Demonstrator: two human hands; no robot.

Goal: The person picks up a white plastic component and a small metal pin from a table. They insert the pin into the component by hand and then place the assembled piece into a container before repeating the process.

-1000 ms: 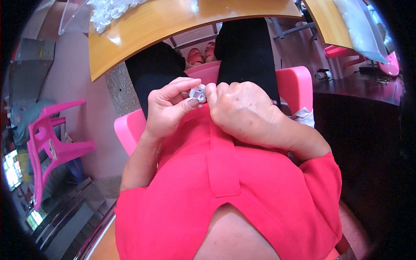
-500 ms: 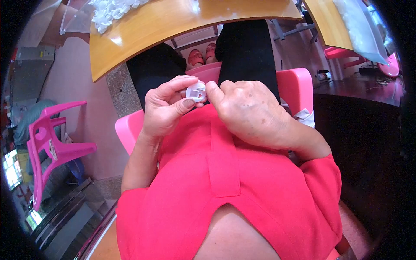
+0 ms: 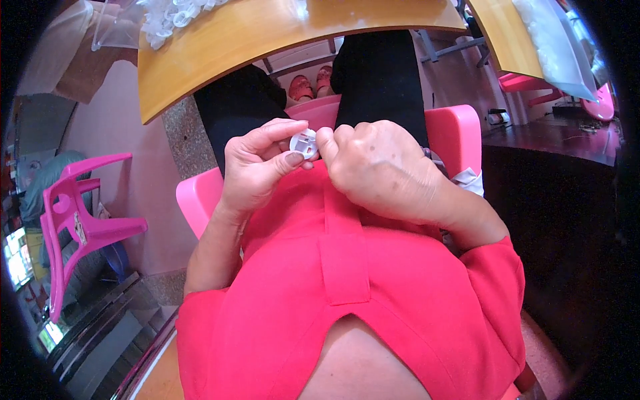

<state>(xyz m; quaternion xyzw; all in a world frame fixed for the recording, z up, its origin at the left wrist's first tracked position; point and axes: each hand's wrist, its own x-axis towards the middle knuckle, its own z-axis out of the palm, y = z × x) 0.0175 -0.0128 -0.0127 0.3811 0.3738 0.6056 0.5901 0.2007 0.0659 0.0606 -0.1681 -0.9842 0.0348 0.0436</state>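
My left hand (image 3: 257,160) holds a small round white plastic part (image 3: 305,145) between the thumb and fingers, above my lap. Its recessed inner side, with small slots and ribs, faces up. My right hand (image 3: 383,167) is closed, back upward, with the thumb tip against the right edge of the part. The curled fingers lie hidden beneath that hand, so whatever they may hold does not show.
Ahead is a yellow wooden table (image 3: 267,50) bearing a heap of white plastic pieces (image 3: 177,19). A translucent bin of white pieces (image 3: 553,50) stands far right. Pink chair arms (image 3: 453,137) flank me. A pink plastic chair (image 3: 83,227) lies tipped at left.
The white part has turned slightly and shifted a little right in my left hand. My right hand has tilted a bit. At the upper left, a brown shape has come farther into view.
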